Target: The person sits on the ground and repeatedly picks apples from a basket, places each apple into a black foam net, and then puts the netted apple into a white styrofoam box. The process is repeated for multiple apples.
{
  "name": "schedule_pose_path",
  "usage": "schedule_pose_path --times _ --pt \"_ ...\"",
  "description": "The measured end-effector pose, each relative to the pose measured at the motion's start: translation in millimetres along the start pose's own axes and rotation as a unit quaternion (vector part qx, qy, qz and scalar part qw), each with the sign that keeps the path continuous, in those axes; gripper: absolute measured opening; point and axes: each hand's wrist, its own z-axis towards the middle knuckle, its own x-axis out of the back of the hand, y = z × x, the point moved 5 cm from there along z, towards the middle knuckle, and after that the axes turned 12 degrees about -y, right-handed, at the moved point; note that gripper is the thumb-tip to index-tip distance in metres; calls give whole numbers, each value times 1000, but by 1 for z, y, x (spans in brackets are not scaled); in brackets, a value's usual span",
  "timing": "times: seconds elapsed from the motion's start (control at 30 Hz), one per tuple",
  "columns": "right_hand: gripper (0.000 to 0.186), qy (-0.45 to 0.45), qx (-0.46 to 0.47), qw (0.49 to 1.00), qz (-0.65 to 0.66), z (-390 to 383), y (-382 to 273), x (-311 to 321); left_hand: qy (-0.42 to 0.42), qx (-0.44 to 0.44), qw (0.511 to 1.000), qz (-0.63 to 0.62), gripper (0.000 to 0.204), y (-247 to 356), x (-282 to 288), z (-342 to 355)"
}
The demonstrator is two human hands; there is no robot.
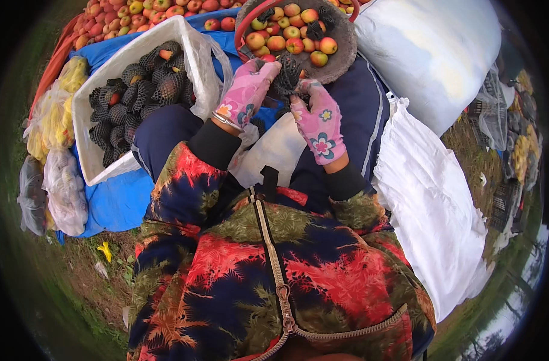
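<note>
My left hand (248,91), in a pink flowered glove, is closed on a black foam net sleeve (288,73) in front of my lap. From the other side my right hand (320,122), gloved alike, pinches the same sleeve near its edge. A bit of red and orange shows at the sleeve's right side, perhaps an apple; most of it is hidden. Just beyond my hands stands a round basket (342,57) with a red handle, holding several red-yellow apples (294,46) and a few black net pieces.
At the left, a white crate (82,129) holds several apples in black nets (143,90). Loose apples (130,15) are heaped at the back. Plastic bags (64,186) lie left of the crate on a blue tarp (121,201). A white sack (428,204) and a bulky pale bag (434,54) lie right.
</note>
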Motion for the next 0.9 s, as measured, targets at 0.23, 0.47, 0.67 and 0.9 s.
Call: schedule_pose_path --times 0.23,0.47,0.67,0.9 --pt "23 36 -91 995 -28 8 55 -7 -27 -288 843 454 27 16 -49 -41" --pt "29 -9 -82 994 -69 18 52 -10 -44 -141 845 514 38 -12 -48 -30" --pt "28 4 -1 1000 20 13 41 -6 -153 99 947 264 34 -30 -41 -23" --pt "19 -188 87 977 -51 10 -6 11 -115 33 963 -242 18 -11 -7 -28"
